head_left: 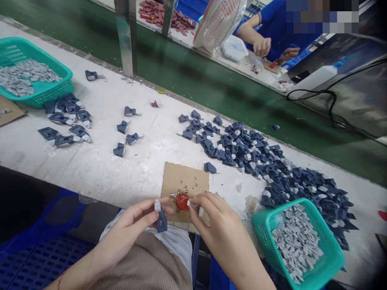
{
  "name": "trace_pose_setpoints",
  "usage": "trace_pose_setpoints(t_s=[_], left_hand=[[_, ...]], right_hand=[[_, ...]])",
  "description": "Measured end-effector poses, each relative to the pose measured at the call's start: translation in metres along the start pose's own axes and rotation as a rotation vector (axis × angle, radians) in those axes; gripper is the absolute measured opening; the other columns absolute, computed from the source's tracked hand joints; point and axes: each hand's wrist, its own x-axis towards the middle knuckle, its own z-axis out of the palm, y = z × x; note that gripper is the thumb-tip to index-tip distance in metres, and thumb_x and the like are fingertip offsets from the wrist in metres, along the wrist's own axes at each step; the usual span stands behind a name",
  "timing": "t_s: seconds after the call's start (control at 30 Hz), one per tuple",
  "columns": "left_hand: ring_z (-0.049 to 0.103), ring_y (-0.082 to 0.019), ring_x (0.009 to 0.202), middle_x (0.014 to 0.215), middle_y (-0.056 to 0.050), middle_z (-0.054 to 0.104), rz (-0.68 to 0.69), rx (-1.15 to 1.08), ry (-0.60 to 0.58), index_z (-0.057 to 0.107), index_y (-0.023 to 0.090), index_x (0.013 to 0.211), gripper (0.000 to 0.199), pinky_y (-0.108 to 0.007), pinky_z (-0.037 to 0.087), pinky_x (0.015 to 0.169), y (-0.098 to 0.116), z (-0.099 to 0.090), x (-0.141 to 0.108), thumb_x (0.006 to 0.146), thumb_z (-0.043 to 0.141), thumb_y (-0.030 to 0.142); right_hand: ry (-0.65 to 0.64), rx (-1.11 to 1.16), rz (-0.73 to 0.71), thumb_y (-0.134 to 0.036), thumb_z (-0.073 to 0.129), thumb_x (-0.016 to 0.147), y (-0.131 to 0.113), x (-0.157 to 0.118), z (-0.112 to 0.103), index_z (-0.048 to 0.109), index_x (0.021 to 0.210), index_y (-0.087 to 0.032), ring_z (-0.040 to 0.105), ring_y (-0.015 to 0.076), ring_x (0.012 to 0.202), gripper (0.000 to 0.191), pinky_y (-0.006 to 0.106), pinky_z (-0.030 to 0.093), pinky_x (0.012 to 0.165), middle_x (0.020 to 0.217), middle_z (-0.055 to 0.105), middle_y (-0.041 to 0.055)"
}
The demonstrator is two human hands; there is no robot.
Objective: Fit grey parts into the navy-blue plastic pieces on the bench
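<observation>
My left hand (139, 219) pinches a dark blue plastic part (161, 222) with a light grey piece (157, 205) at its upper end. Close by on the right, my right hand (216, 215) has thumb and fingers closed on a small light grey plastic piece (190, 203). That piece is at the side of a red cap-like container (182, 201); whether it touches is unclear. The container sits on a brown cardboard square (173, 177) spotted with drops of clear liquid.
A green basket of grey pieces (328, 257) stands at right, beside a large heap of dark blue parts (242, 145). Another green basket (57, 86) and more blue parts (63, 140) lie left. Across a green strip, a person's hand (261, 46) works near a fan (217, 24).
</observation>
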Motion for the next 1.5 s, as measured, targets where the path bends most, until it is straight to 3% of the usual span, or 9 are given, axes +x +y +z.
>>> trace_pose_setpoints(t_s=[0.23,0.4,0.53,0.7,0.8,1.0,1.5], left_hand=[[0.066,-0.017,0.098,0.106,-0.003,0.075,-0.040,-0.058,-0.038,0.068,0.025,0.115,0.033,-0.028,0.052,0.089,0.006,-0.002,0.001,0.085,0.069,0.037],[0.065,-0.014,0.088,0.099,-0.003,0.074,0.036,0.014,-0.039,0.070,0.022,0.101,0.019,-0.022,0.051,0.078,0.002,-0.001,0.006,0.084,0.070,0.031],[0.066,-0.012,0.080,0.093,-0.002,0.073,0.105,0.081,0.011,0.069,0.021,0.096,0.015,-0.021,0.051,0.074,0.000,0.008,0.012,0.082,0.070,0.025],[0.070,-0.016,0.089,0.098,-0.003,0.075,0.242,0.099,0.057,0.069,0.021,0.092,0.014,-0.023,0.056,0.077,0.000,0.025,0.021,0.079,0.072,0.022],[0.071,-0.016,0.091,0.097,-0.002,0.075,0.295,0.059,0.040,0.069,0.021,0.090,0.013,-0.022,0.058,0.079,0.001,0.036,0.025,0.078,0.073,0.019],[0.071,-0.012,0.092,0.096,0.000,0.073,0.372,-0.003,0.001,0.068,0.020,0.087,0.013,-0.016,0.058,0.078,0.000,0.048,0.025,0.077,0.073,0.013],[0.070,-0.013,0.090,0.094,0.000,0.071,0.442,0.100,0.032,0.070,0.021,0.088,0.010,-0.019,0.060,0.077,0.002,0.045,0.021,0.080,0.071,0.015]], right_hand=[[-0.051,-0.069,-0.028,-0.013,0.051,0.092,-0.005,0.003,-0.001,0.057,0.084,-0.019,0.064,0.0225,0.082,0.011,0.035,0.053,0.066,0.087,0.063,0.0051],[-0.057,-0.058,-0.035,-0.013,0.050,0.092,-0.007,0.002,-0.001,0.059,0.084,-0.019,0.062,0.0225,0.081,0.013,0.035,0.052,0.066,0.085,0.063,0.0054],[-0.042,0.202,0.078,-0.016,0.057,0.090,0.000,0.004,-0.011,0.064,0.086,-0.022,0.065,0.0187,0.085,0.010,0.030,0.052,0.071,0.089,0.067,0.0028],[0.016,0.556,0.260,-0.029,0.066,0.086,0.009,0.004,-0.031,0.070,0.086,-0.027,0.067,0.0130,0.083,0.004,0.021,0.053,0.072,0.087,0.072,-0.0024],[0.010,0.640,0.277,-0.030,0.069,0.084,0.005,0.000,-0.039,0.070,0.087,-0.028,0.068,0.0123,0.087,0.003,0.019,0.054,0.076,0.091,0.073,-0.0034],[-0.036,0.559,0.193,-0.025,0.065,0.087,-0.010,-0.005,-0.047,0.069,0.085,-0.029,0.067,0.0102,0.087,0.005,0.019,0.052,0.076,0.091,0.073,-0.0052],[-0.061,0.469,0.093,-0.016,0.062,0.089,-0.017,-0.004,-0.044,0.066,0.087,-0.027,0.067,0.0070,0.092,0.012,0.014,0.051,0.081,0.094,0.072,-0.0064]])
